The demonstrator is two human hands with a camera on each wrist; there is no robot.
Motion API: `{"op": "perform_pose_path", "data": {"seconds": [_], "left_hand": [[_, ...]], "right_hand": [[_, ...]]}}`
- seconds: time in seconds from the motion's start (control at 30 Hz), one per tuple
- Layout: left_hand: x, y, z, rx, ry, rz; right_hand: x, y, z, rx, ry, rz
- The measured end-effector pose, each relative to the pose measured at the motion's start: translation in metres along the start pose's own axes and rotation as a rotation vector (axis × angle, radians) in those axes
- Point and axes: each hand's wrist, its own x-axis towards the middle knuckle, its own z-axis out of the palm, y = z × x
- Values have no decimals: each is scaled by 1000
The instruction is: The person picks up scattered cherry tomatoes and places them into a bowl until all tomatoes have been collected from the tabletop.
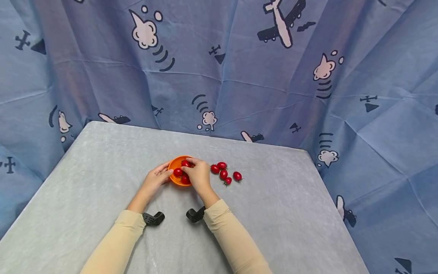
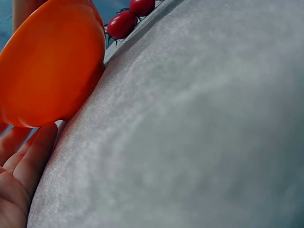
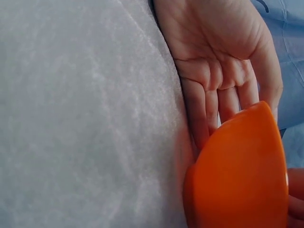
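Note:
An orange bowl stands on the grey-covered table with several red cherry tomatoes inside. My left hand holds it from the left, thumb at the rim and fingers along the outer wall. In the left wrist view, the fingers lie low against the bowl, near its foot. My right hand reaches over the right rim, its thumb and forefinger pinching a cherry tomato inside the bowl. This hand covers part of the bowl's right side.
Several more cherry tomatoes with green stalks lie loose to the right of the bowl. A blue patterned curtain hangs behind the table and along its sides. Black wrist-worn devices sit under both wrists.

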Motion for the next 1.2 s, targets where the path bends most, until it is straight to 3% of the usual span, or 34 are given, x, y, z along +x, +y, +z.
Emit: {"op": "perform_pose_path", "data": {"seconds": [0.4,1.2], "left_hand": [[2,-3,0,-35,-4,17],[1,-3,-1,-34,-8,6]], "right_hand": [[1,-3,2,-94,-37,-16],[1,-3,2,-148,-48,-34]]}}
